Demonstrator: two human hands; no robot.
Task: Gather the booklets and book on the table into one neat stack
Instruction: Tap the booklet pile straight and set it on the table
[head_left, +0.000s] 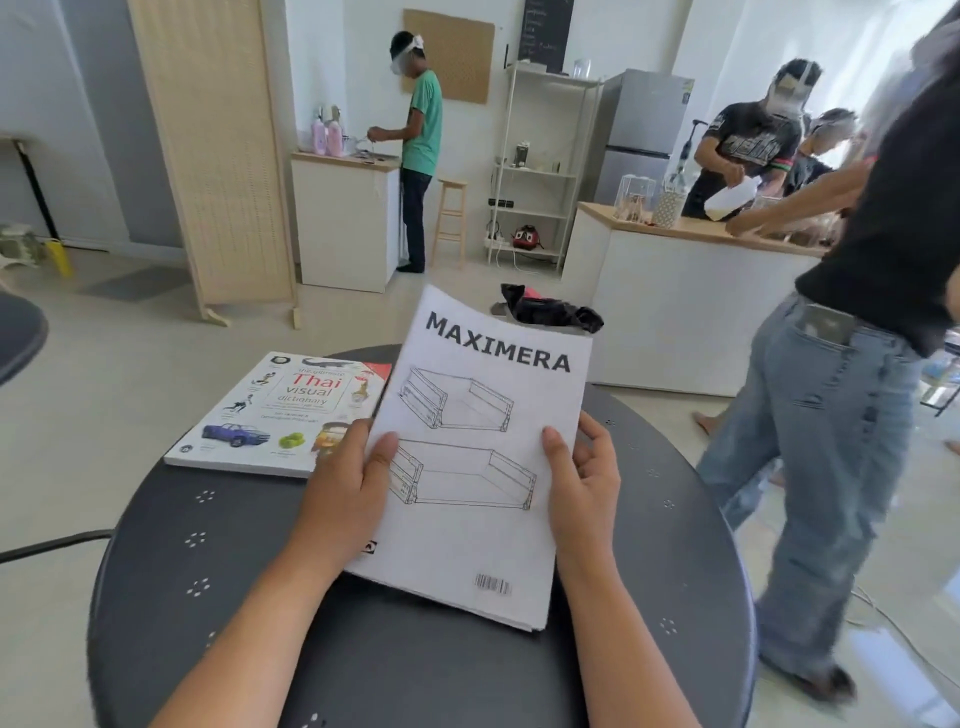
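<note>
A white booklet titled MAXIMERA, with several more sheets or booklets under it, is held tilted above the round dark table. My left hand grips its left edge with the thumb on the cover. My right hand grips the right edge the same way. A Thai visual dictionary book lies flat on the table's far left, partly overlapped by the booklets' left edge.
A person in jeans stands close to the table's right side. A white counter with people working at it is behind. A dark garment lies on something beyond the table. A folding screen stands at the left.
</note>
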